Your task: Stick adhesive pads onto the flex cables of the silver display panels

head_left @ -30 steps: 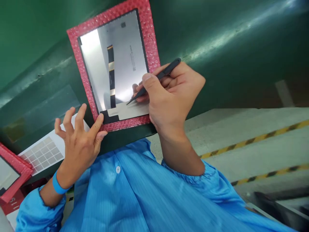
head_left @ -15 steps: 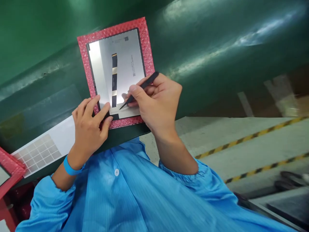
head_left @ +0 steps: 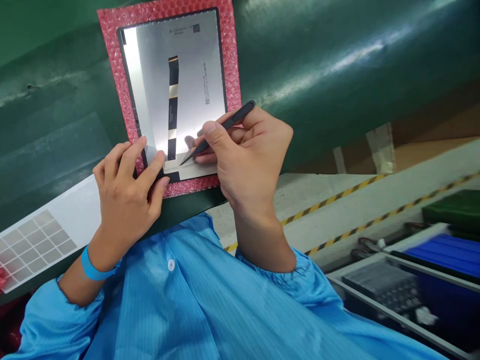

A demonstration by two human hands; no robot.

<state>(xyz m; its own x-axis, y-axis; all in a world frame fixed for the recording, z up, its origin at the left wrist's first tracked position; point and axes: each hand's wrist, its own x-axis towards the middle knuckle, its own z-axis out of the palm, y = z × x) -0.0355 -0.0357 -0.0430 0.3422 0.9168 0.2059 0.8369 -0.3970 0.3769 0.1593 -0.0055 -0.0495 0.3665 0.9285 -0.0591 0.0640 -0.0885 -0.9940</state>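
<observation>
A silver-backed display panel [head_left: 191,50] with a dark frame lies on pink bubble wrap [head_left: 108,50]. Down its middle runs a black flex cable [head_left: 173,110] with gold-coloured bands. My left hand [head_left: 127,185] rests with fingers spread on the panel's lower left corner. Between the thumb and fingers of my right hand [head_left: 247,155] are black tweezers [head_left: 232,120]. Their tip points at a pale strip along the panel's lower edge, just right of the cable's lower end; whether it touches cannot be made out.
Green sheeting [head_left: 318,75] covers the table. Left of my left hand lies a white sheet with grey square stickers [head_left: 41,235]. At the lower right stand a blue bin [head_left: 446,255] and a grey-framed rack [head_left: 375,300], beyond yellow-black floor tape [head_left: 330,200].
The view has shifted, so the panel sits higher and looks larger, and more of the rack shows. The tweezers' tip remains near the same strip, and both hands keep their pose.
</observation>
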